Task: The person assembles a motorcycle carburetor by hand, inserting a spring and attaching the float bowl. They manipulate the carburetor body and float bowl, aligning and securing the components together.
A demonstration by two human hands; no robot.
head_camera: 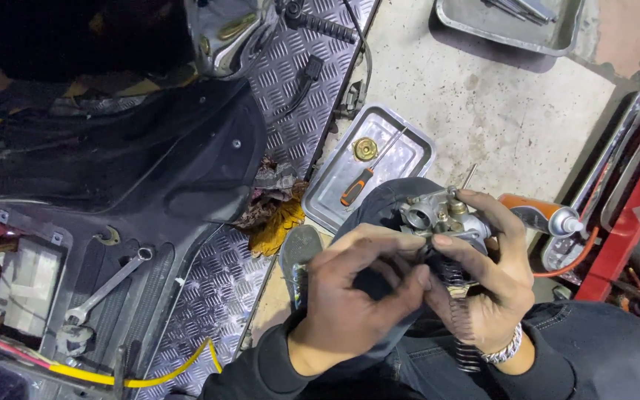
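From the head view, the right hand (494, 278) grips a carburetor (444, 217) above the knee, just below the tray (409, 152). The left hand (357, 296) pinches a black spring (450, 275) beneath it. A screwdriver (364, 178) and brass cap (365, 149) lie in the tray.

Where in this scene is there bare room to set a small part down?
Bare concrete lies free between the two metal trays. The near tray has room beside its screwdriver and brass cap. Crowded: around both hands and the carburetor.
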